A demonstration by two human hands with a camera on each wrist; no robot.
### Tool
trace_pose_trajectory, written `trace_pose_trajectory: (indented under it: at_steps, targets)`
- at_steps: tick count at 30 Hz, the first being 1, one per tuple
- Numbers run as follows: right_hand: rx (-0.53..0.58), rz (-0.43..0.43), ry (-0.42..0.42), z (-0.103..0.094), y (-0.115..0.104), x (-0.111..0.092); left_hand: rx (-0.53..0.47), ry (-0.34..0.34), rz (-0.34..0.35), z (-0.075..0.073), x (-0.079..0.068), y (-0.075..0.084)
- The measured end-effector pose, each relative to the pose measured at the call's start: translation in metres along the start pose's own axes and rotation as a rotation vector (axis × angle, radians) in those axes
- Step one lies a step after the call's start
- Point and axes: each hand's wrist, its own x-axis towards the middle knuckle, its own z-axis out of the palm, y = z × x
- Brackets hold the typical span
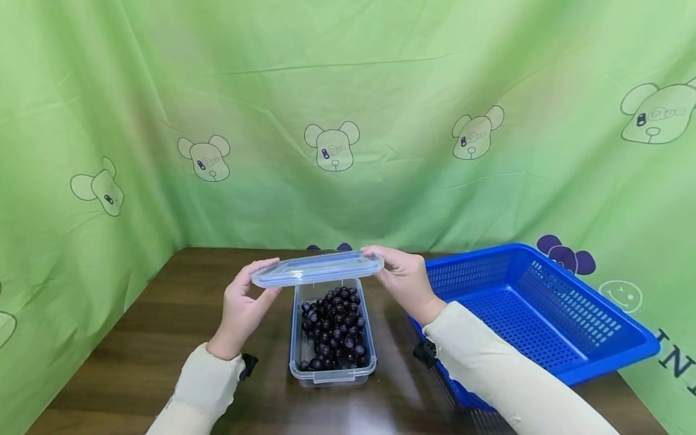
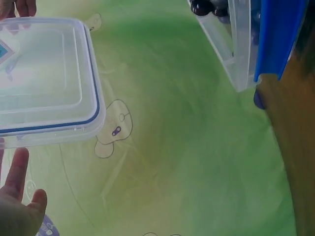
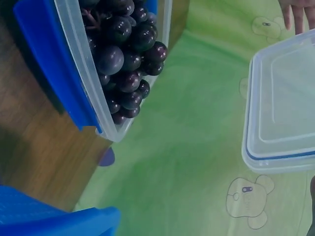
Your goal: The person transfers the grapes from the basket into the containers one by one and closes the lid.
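A clear plastic lid (image 1: 318, 270) with a blue seal hangs tilted above a clear food container (image 1: 333, 376). My left hand (image 1: 242, 307) grips its left end between thumb and fingers. At the other end my right hand (image 1: 405, 279) pinches the lid's right edge. Dark purple grapes (image 1: 337, 326) lie in a bunch inside the uncovered container, which stands upright on the table. Both wrist views show the lid held away from the container; in the right wrist view the grapes (image 3: 129, 64) reach near the container's rim.
A large blue plastic basket (image 1: 513, 320) stands to the right, beneath and beyond the right forearm. The dark wooden table (image 1: 163, 326) extends left of the container. A green curtain (image 1: 326, 205) with printed bear heads hangs behind and along the sides.
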Motion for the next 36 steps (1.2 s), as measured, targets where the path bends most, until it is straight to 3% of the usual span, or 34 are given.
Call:
trace_pose_trajectory:
  at_steps: [2, 5, 10, 14, 24, 28, 33, 36]
  targets:
    - [0.007, 0.052, -0.003, 0.001, -0.003, 0.0, 0.069, 0.067, 0.037, 0.002, 0.002, -0.001]
    - [0.071, 0.15, 0.009, 0.004, -0.007, 0.002, 0.08, 0.14, 0.079, 0.004, 0.005, -0.001]
    - [0.216, 0.259, 0.053, 0.012, -0.015, 0.006, -0.078, 0.203, 0.086, 0.006, 0.006, 0.0]
    - [0.214, 0.29, 0.098, 0.016, -0.017, 0.01, -0.11, 0.239, 0.029, 0.006, 0.007, 0.003]
    - [0.209, 0.434, 0.104, 0.018, -0.018, 0.015, 0.027, 0.274, -0.179, 0.008, 0.011, 0.011]
    - [0.151, 0.587, 0.056, 0.015, -0.019, 0.019, 0.099, 0.252, -0.32, 0.01, 0.016, 0.013]
    - [0.128, 0.817, -0.053, 0.014, -0.016, 0.024, 0.106, 0.19, -0.524, 0.011, 0.021, 0.012]
    - [0.143, 0.932, -0.085, 0.014, -0.013, 0.025, 0.145, 0.125, -0.58, 0.011, 0.022, 0.01]
